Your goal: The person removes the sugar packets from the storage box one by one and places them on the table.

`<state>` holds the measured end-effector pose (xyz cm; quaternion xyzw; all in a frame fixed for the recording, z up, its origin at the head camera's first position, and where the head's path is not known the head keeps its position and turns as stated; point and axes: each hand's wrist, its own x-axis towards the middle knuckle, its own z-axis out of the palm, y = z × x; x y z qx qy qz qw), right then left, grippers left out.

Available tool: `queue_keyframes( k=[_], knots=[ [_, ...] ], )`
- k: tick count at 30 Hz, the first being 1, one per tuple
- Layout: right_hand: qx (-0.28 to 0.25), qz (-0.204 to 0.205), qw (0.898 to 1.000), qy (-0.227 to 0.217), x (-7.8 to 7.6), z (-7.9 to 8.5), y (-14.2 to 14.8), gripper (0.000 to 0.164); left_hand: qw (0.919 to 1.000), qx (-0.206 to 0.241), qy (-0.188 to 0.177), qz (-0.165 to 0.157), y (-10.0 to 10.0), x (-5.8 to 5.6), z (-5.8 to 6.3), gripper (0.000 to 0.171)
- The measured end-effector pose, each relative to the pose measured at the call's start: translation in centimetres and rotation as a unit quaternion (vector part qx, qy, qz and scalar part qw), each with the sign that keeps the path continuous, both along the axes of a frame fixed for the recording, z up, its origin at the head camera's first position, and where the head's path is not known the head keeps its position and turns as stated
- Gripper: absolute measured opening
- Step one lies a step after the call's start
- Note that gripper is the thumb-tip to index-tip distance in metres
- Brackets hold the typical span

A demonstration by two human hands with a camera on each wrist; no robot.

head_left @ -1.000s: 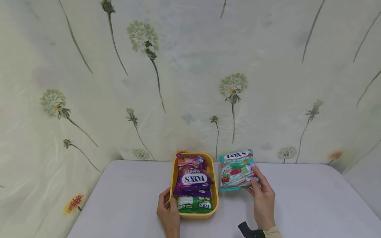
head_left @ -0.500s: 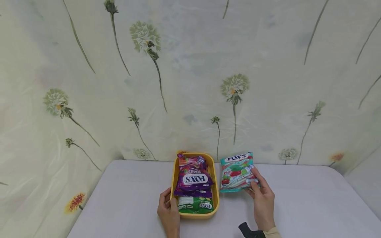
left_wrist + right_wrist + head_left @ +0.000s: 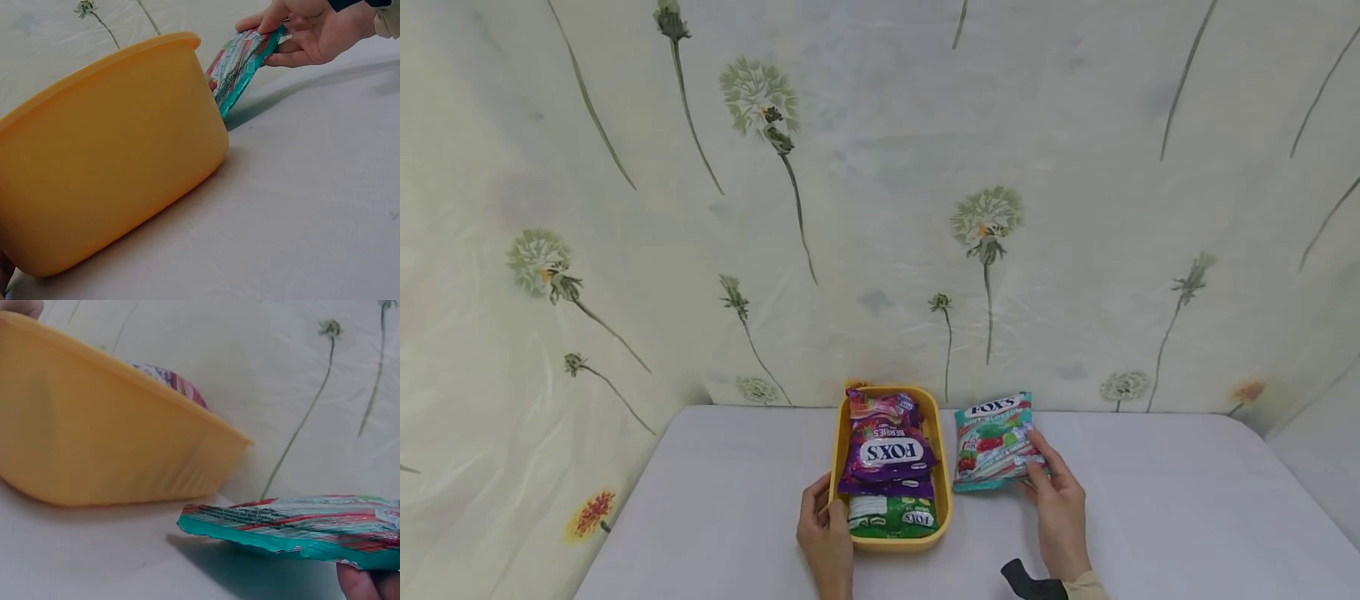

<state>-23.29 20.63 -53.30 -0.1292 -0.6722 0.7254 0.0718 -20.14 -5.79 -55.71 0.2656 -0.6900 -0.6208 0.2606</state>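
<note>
Plainly, the head view shows a yellow plastic tub [image 3: 900, 546], an oblong with rounded corners and a smooth rolled rim, standing on a table [image 3: 722, 508] under a matte white covering. The left hand [image 3: 825, 535] grips its near left side, thumb at the rim and fingers against the outer wall. Glossy, crinkled sweet bags fill the tub: a red-and-purple bag [image 3: 874, 405] at the far end, a plump purple Fox's Berries bag [image 3: 891, 454] in the middle, a green Fox's bag [image 3: 891, 518] nearest. Just right of the tub, apart from it, the right hand [image 3: 1060, 512] pinches a teal, squarish Fox's Mint Blossom bag [image 3: 994, 442] by its near right corner. Behind hangs a faintly shiny dandelion-print sheet [image 3: 880, 167].

From the left wrist, the tub's wall looks smooth and curved; beyond it the teal foil tilts, clamped between the right hand's thumb and fingers.

From the right wrist, the wall shows shallow vertical ribs, and the bag's flat, wavy sealed edge hangs over its shadow.
</note>
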Motion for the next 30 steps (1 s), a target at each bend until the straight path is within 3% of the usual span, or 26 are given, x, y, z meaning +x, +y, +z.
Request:
queue_keyframes(
  k=[4, 12, 19, 30],
  knots=[
    [0.022, 0.016, 1.000, -0.016, -0.3, -0.7, 0.1, 0.044, 1.0000, -0.001, 0.001, 0.003, -0.1, 0.1, -0.1, 0.034],
    [0.184, 0.055, 0.981, -0.034, -0.5, -2.1, 1.6, 0.054, 1.0000, 0.001, -0.006, 0.000, -0.1, 0.0, -0.3, 0.035],
    [0.175, 0.067, 0.982, 0.003, -0.5, -3.0, 2.1, 0.070, 0.9999, 0.001, 0.012, -0.011, -0.2, 0.0, -0.5, 0.035],
    [0.137, 0.038, 0.990, 0.014, 0.1, -2.9, 2.1, 0.058, 0.9997, -0.002, -0.005, -0.023, -0.3, 0.2, -0.3, 0.036]
  ],
)
